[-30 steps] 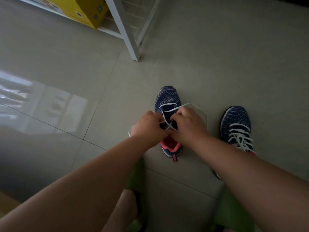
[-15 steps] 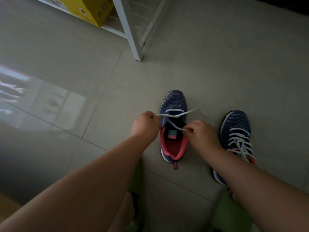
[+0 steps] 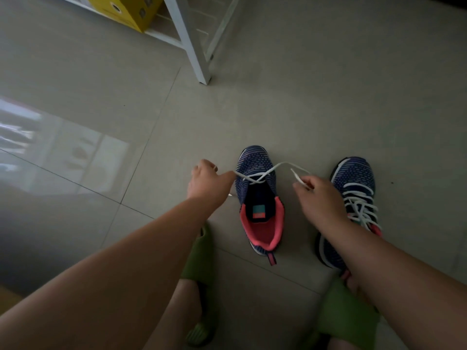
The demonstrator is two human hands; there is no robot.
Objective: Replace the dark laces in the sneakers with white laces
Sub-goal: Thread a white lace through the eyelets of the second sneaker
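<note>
Both hands have drawn apart since a moment ago, pulling the lace [image 3: 262,174] out to either side where before they were bunched together over the shoe. At centre frame the left hand [image 3: 208,181] is clenched on one end of the lace, just left of the toe; the right hand [image 3: 318,195] pinches the other end, between the two shoes. The lace crosses once over the front eyelets of the left shoe [image 3: 260,198], which stands on the floor [image 3: 278,109] with its pink lining showing. Just right of it, the right shoe [image 3: 353,198] is already laced in white, partly hidden by the forearm. The floor is pale glossy tile with grout lines, and window light reflects at the left of the frame. A white rack leg [image 3: 194,46] and a yellow box [image 3: 126,8] sit at the upper left. Green slippers [image 3: 199,251] show at the bottom.
</note>
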